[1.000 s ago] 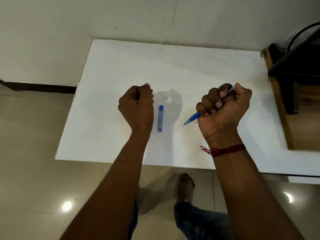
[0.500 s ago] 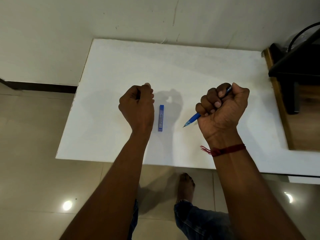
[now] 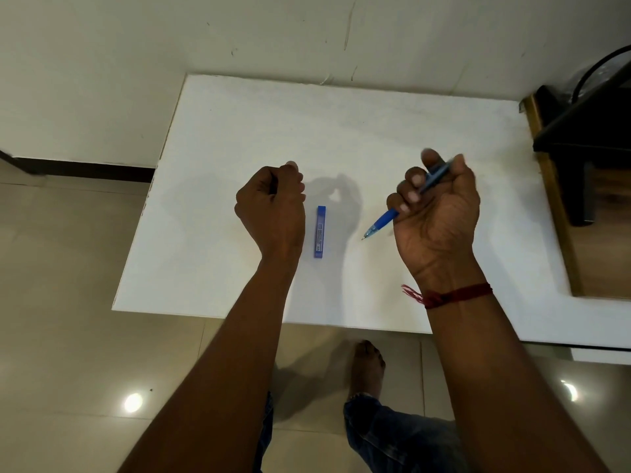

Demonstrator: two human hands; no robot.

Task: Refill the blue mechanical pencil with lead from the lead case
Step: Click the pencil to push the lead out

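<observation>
The blue mechanical pencil (image 3: 382, 222) is gripped in my right hand (image 3: 435, 213), which is held above the white table (image 3: 341, 131); the pencil's tip points down and to the left, and its top end pokes out by the thumb. My index finger has lifted off the barrel. A slim blue lead case (image 3: 320, 231) lies flat on the table between my hands. My left hand (image 3: 271, 209) is curled into a fist just left of the case, apart from it; nothing shows in it.
The table's near edge (image 3: 273, 317) runs just behind my wrists, with tiled floor (image 3: 85, 302) and my foot (image 3: 367, 363) below. A wooden surface with a dark stand (image 3: 580, 141) adjoins the table on the right. A wall lies beyond the far edge.
My right hand's fingers have loosened and the index finger has risen, exposing more of the pencil's upper barrel. My left fist and the lead case have stayed put.
</observation>
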